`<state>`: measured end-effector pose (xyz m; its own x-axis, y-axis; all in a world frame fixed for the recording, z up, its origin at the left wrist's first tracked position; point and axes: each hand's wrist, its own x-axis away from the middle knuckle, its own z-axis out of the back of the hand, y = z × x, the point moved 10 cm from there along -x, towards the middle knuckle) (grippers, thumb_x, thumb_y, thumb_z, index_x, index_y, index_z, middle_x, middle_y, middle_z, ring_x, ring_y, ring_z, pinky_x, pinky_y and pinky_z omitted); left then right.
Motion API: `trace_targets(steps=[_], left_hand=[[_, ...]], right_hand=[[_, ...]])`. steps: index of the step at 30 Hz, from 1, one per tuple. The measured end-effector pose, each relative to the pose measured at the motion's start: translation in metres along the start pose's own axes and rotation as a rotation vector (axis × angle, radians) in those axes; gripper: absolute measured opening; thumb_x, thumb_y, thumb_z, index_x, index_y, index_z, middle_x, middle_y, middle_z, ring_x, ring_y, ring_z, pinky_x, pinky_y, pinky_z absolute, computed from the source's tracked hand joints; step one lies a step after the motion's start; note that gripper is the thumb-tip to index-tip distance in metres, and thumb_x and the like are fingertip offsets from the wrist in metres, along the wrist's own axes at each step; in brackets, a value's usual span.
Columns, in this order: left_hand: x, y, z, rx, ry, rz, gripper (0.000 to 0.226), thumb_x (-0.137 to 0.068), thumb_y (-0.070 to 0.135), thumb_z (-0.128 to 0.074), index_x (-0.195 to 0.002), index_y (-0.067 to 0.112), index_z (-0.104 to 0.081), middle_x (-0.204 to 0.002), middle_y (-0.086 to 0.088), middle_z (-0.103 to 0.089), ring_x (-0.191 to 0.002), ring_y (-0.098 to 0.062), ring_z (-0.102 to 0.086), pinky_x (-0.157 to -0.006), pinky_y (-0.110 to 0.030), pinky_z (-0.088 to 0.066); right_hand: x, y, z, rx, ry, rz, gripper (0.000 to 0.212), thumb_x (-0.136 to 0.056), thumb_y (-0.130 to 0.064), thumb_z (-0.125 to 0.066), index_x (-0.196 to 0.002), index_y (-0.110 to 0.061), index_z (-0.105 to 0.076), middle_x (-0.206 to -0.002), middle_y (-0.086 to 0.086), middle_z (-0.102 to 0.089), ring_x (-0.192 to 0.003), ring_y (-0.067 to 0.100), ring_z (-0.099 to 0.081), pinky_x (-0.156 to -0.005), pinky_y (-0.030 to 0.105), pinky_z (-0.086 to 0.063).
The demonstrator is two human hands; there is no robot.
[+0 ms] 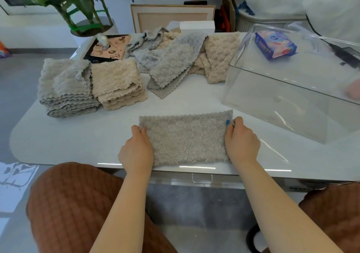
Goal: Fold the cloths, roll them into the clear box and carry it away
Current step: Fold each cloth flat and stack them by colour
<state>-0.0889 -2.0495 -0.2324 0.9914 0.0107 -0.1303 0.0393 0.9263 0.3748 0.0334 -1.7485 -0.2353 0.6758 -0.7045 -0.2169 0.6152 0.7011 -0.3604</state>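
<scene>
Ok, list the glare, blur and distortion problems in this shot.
Head view: white glare streaks run along the table front edge and across the clear box wall; head view's wide-angle lens bows the table edge; in the head view the grey cloth is sharp and shadows are faint.

White table (58, 136), rounded corners, clear drawer handle (201, 178) under its near edge.
Potted plant (85, 5), far left, green band round the stems.
Pink patterned board (109, 47), far left on the table; a small white object (103, 39) stands on it.
Framed panel (171, 17), upright behind the table; white carton (196, 27) in front of it.
Blue packet (275, 44), far right.
Black cable (342, 53), far right edge.
Brown quilted fabric (78, 204), near left and near right, below the table.
</scene>
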Motion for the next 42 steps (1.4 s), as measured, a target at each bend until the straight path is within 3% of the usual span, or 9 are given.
trace_targets(steps=[5, 11, 18, 25, 30, 33, 36, 38, 42], left_hand=[[0.002, 0.000, -0.001, -0.019, 0.003, -0.030, 0.026, -0.099, 0.034, -0.038, -0.083, 0.014, -0.043, -0.067, -0.010, -0.059, -0.054, -0.025, -0.042, -0.052, -0.030, -0.028], [0.007, -0.004, 0.017, 0.023, 0.098, -0.029, 0.029, -0.099, 0.037, -0.042, -0.090, 0.012, -0.054, -0.069, -0.014, -0.062, -0.057, -0.029, -0.049, -0.054, -0.030, -0.030], [0.011, -0.002, 0.002, -0.045, 0.021, -0.058, 0.027, -0.099, 0.039, -0.041, -0.098, 0.014, -0.051, -0.074, -0.013, -0.065, -0.064, -0.034, -0.060, -0.054, -0.030, -0.032], [0.004, 0.003, 0.014, 0.002, 0.116, -0.082, 0.029, -0.101, 0.036, -0.040, -0.093, 0.011, -0.053, -0.067, -0.015, -0.062, -0.056, -0.033, -0.054, -0.052, -0.030, -0.031], [-0.001, 0.001, -0.001, -0.089, 0.048, -0.068, 0.026, -0.100, 0.035, -0.039, -0.096, 0.012, -0.048, -0.075, -0.015, -0.065, -0.064, -0.035, -0.059, -0.053, -0.030, -0.033], [0.002, 0.009, 0.008, -0.051, 0.130, -0.120, 0.025, -0.095, 0.025, -0.052, -0.115, 0.009, -0.052, -0.095, -0.014, -0.065, -0.079, -0.036, -0.061, -0.055, -0.035, -0.038], [0.008, 0.038, 0.012, -0.020, 0.208, -0.323, 0.042, -0.095, 0.021, -0.049, -0.135, 0.007, -0.047, -0.132, -0.014, -0.053, -0.118, -0.034, -0.051, -0.090, -0.047, -0.046], [0.014, 0.059, -0.015, -0.026, 0.001, -0.448, 0.052, -0.100, 0.036, -0.032, -0.146, 0.012, -0.037, -0.152, -0.009, -0.036, -0.141, -0.028, -0.031, -0.115, -0.047, -0.025], [0.021, 0.060, -0.053, -0.103, -0.250, -0.488, 0.062, -0.098, 0.052, -0.010, -0.153, 0.024, -0.016, -0.161, 0.004, -0.009, -0.148, -0.016, -0.005, -0.119, -0.041, 0.000]], right_hand=[[-0.001, 0.000, -0.006, 0.043, -0.052, 0.018, 0.026, -0.099, -0.028, -0.041, -0.093, -0.007, -0.054, -0.076, 0.011, -0.061, -0.064, 0.032, -0.055, -0.052, 0.030, -0.033], [-0.003, 0.012, 0.000, -0.037, -0.045, -0.034, 0.026, -0.099, -0.032, -0.041, -0.089, -0.011, -0.053, -0.073, 0.008, -0.059, -0.062, 0.028, -0.051, -0.052, 0.031, -0.035], [0.000, 0.009, -0.003, 0.037, -0.065, -0.008, 0.025, -0.098, -0.033, -0.041, -0.094, -0.010, -0.052, -0.077, 0.005, -0.058, -0.062, 0.025, -0.046, -0.052, 0.029, -0.033], [-0.003, 0.009, 0.004, 0.033, -0.014, -0.022, 0.025, -0.099, -0.031, -0.040, -0.090, -0.010, -0.051, -0.071, 0.006, -0.056, -0.059, 0.026, -0.047, -0.050, 0.029, -0.031], [-0.001, 0.006, -0.003, 0.086, -0.022, 0.003, 0.025, -0.099, -0.032, -0.040, -0.095, -0.009, -0.051, -0.081, 0.008, -0.060, -0.061, 0.027, -0.051, -0.051, 0.029, -0.034], [0.000, 0.000, 0.005, 0.052, 0.037, 0.045, 0.022, -0.095, -0.021, -0.048, -0.111, -0.007, -0.053, -0.098, 0.012, -0.058, -0.073, 0.032, -0.055, -0.052, 0.031, -0.036], [0.005, -0.028, 0.005, 0.041, 0.045, 0.319, 0.043, -0.091, -0.016, -0.049, -0.134, -0.011, -0.052, -0.132, 0.013, -0.054, -0.114, 0.036, -0.052, -0.084, 0.044, -0.045], [0.009, -0.039, -0.014, 0.027, -0.134, 0.414, 0.047, -0.098, -0.027, -0.031, -0.142, -0.016, -0.044, -0.148, 0.006, -0.041, -0.138, 0.029, -0.034, -0.111, 0.047, -0.027], [0.009, -0.027, -0.036, 0.103, -0.348, 0.363, 0.051, -0.104, -0.037, -0.019, -0.153, -0.022, -0.019, -0.160, -0.006, -0.013, -0.148, 0.017, -0.007, -0.120, 0.044, -0.002]])
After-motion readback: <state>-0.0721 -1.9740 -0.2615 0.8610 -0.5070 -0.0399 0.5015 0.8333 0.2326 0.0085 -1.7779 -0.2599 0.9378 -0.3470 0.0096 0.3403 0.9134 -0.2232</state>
